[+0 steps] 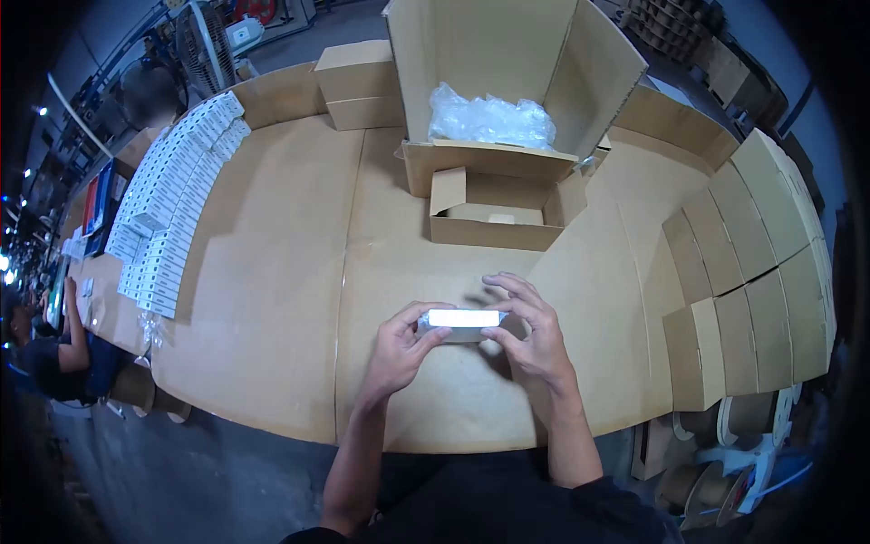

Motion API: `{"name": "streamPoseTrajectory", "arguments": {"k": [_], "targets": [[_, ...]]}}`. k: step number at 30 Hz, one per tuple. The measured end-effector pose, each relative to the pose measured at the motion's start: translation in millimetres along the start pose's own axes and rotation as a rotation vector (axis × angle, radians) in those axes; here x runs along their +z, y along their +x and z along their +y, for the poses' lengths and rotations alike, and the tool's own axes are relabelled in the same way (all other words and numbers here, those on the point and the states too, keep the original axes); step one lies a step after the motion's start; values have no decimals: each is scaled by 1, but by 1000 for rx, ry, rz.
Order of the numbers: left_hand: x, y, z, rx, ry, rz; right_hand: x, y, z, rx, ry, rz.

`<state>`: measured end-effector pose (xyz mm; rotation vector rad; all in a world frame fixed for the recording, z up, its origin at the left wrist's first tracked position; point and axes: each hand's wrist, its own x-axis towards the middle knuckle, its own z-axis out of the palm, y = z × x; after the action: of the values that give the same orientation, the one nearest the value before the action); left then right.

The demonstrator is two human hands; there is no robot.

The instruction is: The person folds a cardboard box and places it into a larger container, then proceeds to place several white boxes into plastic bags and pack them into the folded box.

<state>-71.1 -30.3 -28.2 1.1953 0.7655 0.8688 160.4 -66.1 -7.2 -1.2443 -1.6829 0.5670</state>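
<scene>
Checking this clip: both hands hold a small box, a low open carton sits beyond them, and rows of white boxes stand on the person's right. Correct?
One thing is wrong: the white boxes stand on the person's left, as the head view shows. The rest holds: the left hand and right hand hold the small box, with the low open carton beyond them.

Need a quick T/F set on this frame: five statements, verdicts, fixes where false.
1. The left hand and right hand hold one small box. True.
2. The white boxes stand at the table's right. False: the white boxes are at its left.
3. Clear plastic lies in the big box. True.
4. The small carton before it is shut. False: the small carton is open.
5. Brown cartons stand at the right. True.
</scene>
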Motion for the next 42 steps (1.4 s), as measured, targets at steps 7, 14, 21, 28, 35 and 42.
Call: {"name": "streamPoseTrajectory", "arguments": {"k": [7, 14, 21, 28, 35, 42], "targets": [[2, 13, -3, 60, 105, -60, -33, 12, -21, -48, -131, -291], [10, 52, 38, 278, 884, 145, -71, 46, -1, -34, -302, 229], [-2, 100, 18, 388, 1376, 154, -66, 81, 36, -69, -482, 435], [0, 106, 5, 363, 1344, 209, -72, 88, 43, 14, -728, 181], [3, 103, 9, 392, 1299, 262, -60, 92, 69, 88, -705, 481], [4, 105, 7, 396, 1237, 264, -45, 90, 81, 162, -720, 559]]}}
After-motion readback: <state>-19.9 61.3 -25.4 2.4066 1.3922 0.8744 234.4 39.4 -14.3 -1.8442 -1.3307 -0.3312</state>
